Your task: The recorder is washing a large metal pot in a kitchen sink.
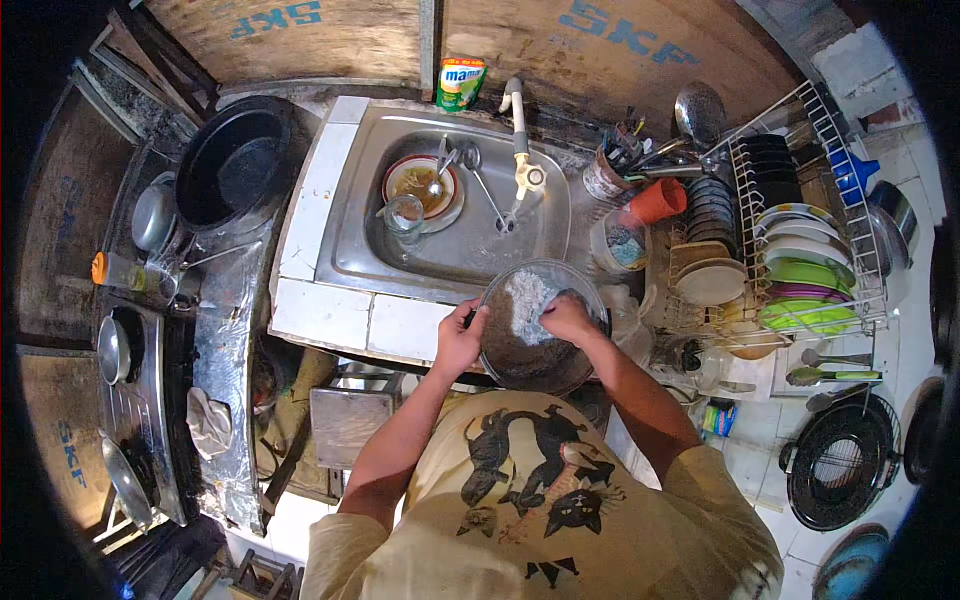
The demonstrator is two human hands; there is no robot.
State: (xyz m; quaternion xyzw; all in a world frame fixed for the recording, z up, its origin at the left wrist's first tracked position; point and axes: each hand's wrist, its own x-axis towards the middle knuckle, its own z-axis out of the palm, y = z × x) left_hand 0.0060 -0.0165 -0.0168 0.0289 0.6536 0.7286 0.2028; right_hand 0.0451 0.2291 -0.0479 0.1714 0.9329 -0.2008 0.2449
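A round metal pot with a brownish inside tilts over the front edge of the sink counter, close to my shirt. My left hand grips its dark side handle at the left rim. Inside the pot, my right hand has its fingers curled downward beside a white, clumped or foamy mass. Something greyish shows under those fingers, but I cannot tell what it is. Behind the pot lies the steel sink, holding a bowl of food remains, a clear glass and a ladle.
A faucet stands over the basin, with a Mama soap pouch behind it. To the right are a clear tub, an orange cup and a loaded dish rack. A black basin and a stove stand left.
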